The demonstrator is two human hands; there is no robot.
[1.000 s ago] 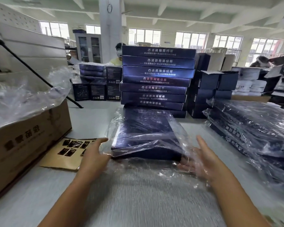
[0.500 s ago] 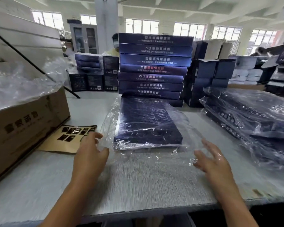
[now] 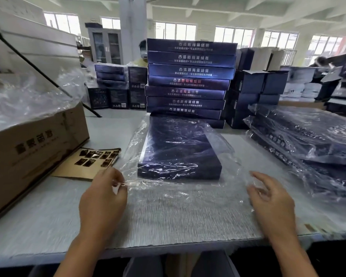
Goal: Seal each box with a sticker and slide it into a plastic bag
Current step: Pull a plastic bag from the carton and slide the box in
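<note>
Near edge of the grey table (image 3: pixel 168 220): left hand (image 3: pixel 103 196) now pinches the mouth of the clear plastic bag (image 3: pixel 178 188); right hand (image 3: pixel 268 200) rests loose and spread on the film. Both have drawn back from the dark blue flat box (image 3: pixel 178 148), now lying flat at table centre, fully inside; bagging looks done, mouth unclosed. Count: one bagged box, one brown sticker sheet (image 3: pixel 84 166) to its left, at least seven stacked blue boxes (image 3: pixel 190 82) behind.

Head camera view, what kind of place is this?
Probably a packing workshop or warehouse: a tall stack of identical dark boxes, a pile of bagged boxes, and a cardboard carton of plastic bags.
</note>
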